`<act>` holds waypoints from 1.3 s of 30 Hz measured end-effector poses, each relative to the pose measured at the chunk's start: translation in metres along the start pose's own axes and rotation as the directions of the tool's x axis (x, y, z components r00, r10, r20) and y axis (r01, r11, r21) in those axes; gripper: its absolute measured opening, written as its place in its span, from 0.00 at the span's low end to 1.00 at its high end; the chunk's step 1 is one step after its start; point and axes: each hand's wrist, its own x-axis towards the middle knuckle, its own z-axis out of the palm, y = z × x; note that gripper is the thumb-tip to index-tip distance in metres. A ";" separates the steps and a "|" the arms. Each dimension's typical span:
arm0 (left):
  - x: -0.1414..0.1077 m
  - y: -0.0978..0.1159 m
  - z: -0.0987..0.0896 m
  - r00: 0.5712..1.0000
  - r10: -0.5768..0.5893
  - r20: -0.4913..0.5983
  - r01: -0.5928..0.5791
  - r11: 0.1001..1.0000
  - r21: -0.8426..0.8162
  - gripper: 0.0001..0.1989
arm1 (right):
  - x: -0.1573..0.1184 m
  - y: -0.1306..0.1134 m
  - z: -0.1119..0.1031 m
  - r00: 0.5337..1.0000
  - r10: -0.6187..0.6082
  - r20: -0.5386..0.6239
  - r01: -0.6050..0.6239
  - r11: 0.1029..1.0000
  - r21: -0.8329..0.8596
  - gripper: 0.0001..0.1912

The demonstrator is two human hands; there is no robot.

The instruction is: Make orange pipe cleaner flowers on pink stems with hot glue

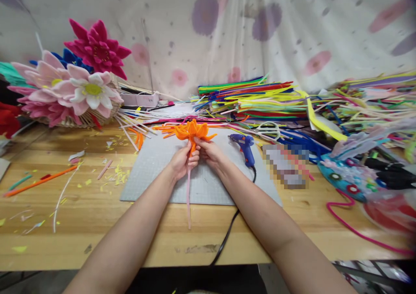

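The left hand (182,164) and right hand (210,152) grasp the flower (192,132) over the mat (211,192), stem (189,198) passing its near edge, open mat toward the glue gun (244,146).

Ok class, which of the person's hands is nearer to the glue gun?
Right. The right hand is at the orange flower, to the left of the glue gun; the left hand, also at the flower, is farther left, beyond the right hand.
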 end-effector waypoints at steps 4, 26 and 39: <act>-0.004 0.002 0.003 0.998 -0.026 0.052 0.030 0.996 -0.084 0.17 | 0.004 0.001 -0.005 0.996 0.035 0.084 -0.037 0.999 0.014 0.21; -0.003 -0.005 0.004 0.993 -0.089 0.077 0.102 0.978 -0.182 0.14 | -0.001 0.005 0.003 0.966 0.072 0.247 -0.142 0.950 0.277 0.13; -0.009 -0.003 0.004 0.987 -0.122 0.105 0.137 0.978 -0.158 0.14 | -0.004 0.003 -0.001 0.978 0.055 0.201 -0.112 0.952 0.284 0.11</act>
